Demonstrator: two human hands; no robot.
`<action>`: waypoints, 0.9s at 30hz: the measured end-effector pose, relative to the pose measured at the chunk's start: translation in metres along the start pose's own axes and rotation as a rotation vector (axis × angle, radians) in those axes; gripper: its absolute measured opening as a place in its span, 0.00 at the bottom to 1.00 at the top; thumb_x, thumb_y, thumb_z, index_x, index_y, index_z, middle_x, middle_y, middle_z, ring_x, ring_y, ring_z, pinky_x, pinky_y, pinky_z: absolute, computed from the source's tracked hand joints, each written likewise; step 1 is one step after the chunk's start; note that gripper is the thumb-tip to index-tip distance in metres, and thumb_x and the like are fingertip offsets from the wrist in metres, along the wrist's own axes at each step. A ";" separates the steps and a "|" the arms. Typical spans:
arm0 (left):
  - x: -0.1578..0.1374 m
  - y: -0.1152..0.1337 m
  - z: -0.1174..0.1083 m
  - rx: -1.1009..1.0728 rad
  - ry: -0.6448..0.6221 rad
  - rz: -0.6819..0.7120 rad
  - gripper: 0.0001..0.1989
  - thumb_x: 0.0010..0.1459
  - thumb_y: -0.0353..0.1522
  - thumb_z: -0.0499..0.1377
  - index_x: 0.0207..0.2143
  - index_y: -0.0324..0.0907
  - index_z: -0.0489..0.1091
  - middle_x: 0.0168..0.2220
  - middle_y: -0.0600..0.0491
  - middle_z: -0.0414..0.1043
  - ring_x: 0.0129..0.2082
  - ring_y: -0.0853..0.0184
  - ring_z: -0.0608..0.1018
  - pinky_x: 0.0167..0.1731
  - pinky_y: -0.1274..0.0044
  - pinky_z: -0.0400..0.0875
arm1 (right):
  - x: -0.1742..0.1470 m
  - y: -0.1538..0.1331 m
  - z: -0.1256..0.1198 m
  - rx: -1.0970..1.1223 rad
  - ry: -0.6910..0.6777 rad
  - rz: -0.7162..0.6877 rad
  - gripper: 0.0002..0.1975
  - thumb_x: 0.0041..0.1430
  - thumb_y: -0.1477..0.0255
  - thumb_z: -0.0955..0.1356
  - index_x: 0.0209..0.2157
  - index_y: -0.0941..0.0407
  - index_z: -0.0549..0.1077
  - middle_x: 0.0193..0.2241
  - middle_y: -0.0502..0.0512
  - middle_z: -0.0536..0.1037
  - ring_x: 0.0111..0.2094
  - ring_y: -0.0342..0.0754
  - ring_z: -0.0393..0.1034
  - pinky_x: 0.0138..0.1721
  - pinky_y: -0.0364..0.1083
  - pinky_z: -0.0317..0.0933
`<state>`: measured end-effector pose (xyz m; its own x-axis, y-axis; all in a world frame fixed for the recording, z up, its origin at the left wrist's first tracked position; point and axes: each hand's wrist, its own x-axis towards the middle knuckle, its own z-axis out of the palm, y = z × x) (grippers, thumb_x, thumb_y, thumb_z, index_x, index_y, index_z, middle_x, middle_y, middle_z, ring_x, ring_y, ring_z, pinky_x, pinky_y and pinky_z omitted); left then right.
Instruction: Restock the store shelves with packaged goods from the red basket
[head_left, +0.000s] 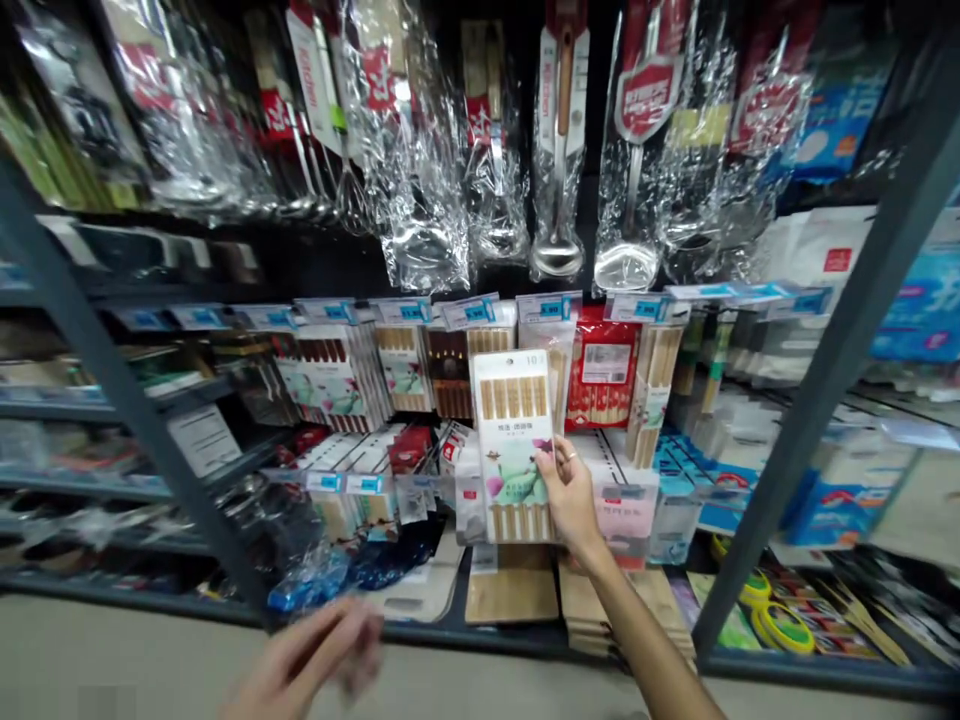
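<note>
Nearest to where I stand, at the lower left of the frame, a person's left hand is blurred; I see nothing in it, but cannot tell how far open it is. From the lower right, a bare forearm leads up to the right hand, with a ring on one finger. It is closed in a light pinch on a pack of chopsticks, thumb over the front of the right edge, a little below halfway. The pack stands nearly upright at the centre of the frame: a white card marked 10, with pale sticks and a lotus print. Held on that one side only, it could swing or tip leftward, and a loosened thumb could drop it towards the wooden boards below. Just behind, other packs crowd close, among them a red pack to the right and a pink and white pack beside the wrist; a sideways sweep could knock these. The top of the card is near the price tags, so lifting it might snag one. Above, plastic-wrapped ladles hang against the dark back.
</note>
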<state>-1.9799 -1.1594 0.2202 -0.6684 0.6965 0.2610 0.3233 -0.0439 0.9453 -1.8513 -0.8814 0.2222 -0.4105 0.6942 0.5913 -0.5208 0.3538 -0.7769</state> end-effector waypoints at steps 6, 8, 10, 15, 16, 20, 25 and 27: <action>0.174 -0.005 0.104 -0.236 0.016 0.181 0.27 0.57 0.55 0.63 0.41 0.40 0.77 0.41 0.45 0.80 0.43 0.58 0.81 0.45 0.71 0.76 | 0.034 0.050 0.008 -0.003 0.095 0.030 0.25 0.65 0.58 0.71 0.57 0.57 0.69 0.54 0.62 0.79 0.53 0.53 0.75 0.58 0.53 0.67; 0.205 -0.016 0.123 -0.325 0.023 0.161 0.26 0.58 0.53 0.63 0.43 0.39 0.75 0.40 0.46 0.79 0.41 0.61 0.81 0.43 0.73 0.76 | 0.042 0.064 0.004 -0.042 0.152 0.024 0.27 0.64 0.58 0.71 0.59 0.57 0.69 0.54 0.63 0.78 0.54 0.54 0.74 0.59 0.54 0.66; 0.218 -0.026 0.129 -0.384 0.011 0.141 0.24 0.58 0.49 0.65 0.45 0.39 0.73 0.41 0.47 0.79 0.41 0.63 0.81 0.43 0.74 0.76 | 0.051 0.072 0.004 -0.060 0.200 0.028 0.28 0.64 0.59 0.72 0.60 0.57 0.69 0.56 0.63 0.77 0.56 0.54 0.74 0.61 0.55 0.66; 0.221 -0.035 0.114 -0.426 0.036 0.230 0.21 0.59 0.42 0.67 0.49 0.40 0.71 0.46 0.46 0.78 0.47 0.63 0.80 0.49 0.74 0.75 | 0.069 0.075 0.027 -0.038 0.226 0.024 0.30 0.64 0.59 0.71 0.62 0.56 0.66 0.57 0.63 0.76 0.58 0.53 0.72 0.62 0.54 0.65; 0.221 -0.035 0.110 -0.436 0.040 0.234 0.22 0.58 0.41 0.68 0.51 0.41 0.70 0.47 0.46 0.78 0.47 0.63 0.80 0.50 0.74 0.75 | 0.071 0.074 0.033 -0.014 0.209 0.028 0.29 0.65 0.60 0.71 0.63 0.55 0.64 0.56 0.62 0.77 0.56 0.52 0.73 0.60 0.53 0.67; 0.215 -0.037 0.100 -0.416 0.043 0.211 0.30 0.56 0.40 0.69 0.59 0.44 0.68 0.48 0.47 0.78 0.45 0.63 0.82 0.46 0.75 0.78 | 0.068 0.070 0.048 0.057 0.114 0.007 0.23 0.68 0.63 0.69 0.59 0.50 0.58 0.52 0.59 0.78 0.50 0.50 0.77 0.52 0.50 0.71; 0.202 -0.039 0.099 -0.441 0.219 0.241 0.33 0.57 0.42 0.69 0.63 0.43 0.69 0.48 0.48 0.78 0.42 0.66 0.82 0.43 0.78 0.79 | 0.062 0.061 0.057 -0.006 0.065 -0.103 0.25 0.66 0.65 0.70 0.61 0.50 0.61 0.60 0.61 0.71 0.56 0.50 0.72 0.57 0.50 0.69; 0.197 -0.038 0.098 -0.482 0.270 0.263 0.34 0.57 0.42 0.69 0.64 0.43 0.68 0.50 0.46 0.77 0.43 0.65 0.82 0.42 0.78 0.79 | 0.060 0.057 0.062 0.009 0.087 -0.123 0.25 0.66 0.66 0.70 0.61 0.50 0.62 0.60 0.61 0.70 0.55 0.50 0.73 0.56 0.50 0.69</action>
<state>-2.0584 -0.9500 0.2165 -0.7738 0.4154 0.4782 0.2030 -0.5524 0.8085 -1.9524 -0.8580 0.2267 -0.2772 0.6975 0.6608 -0.5703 0.4341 -0.6974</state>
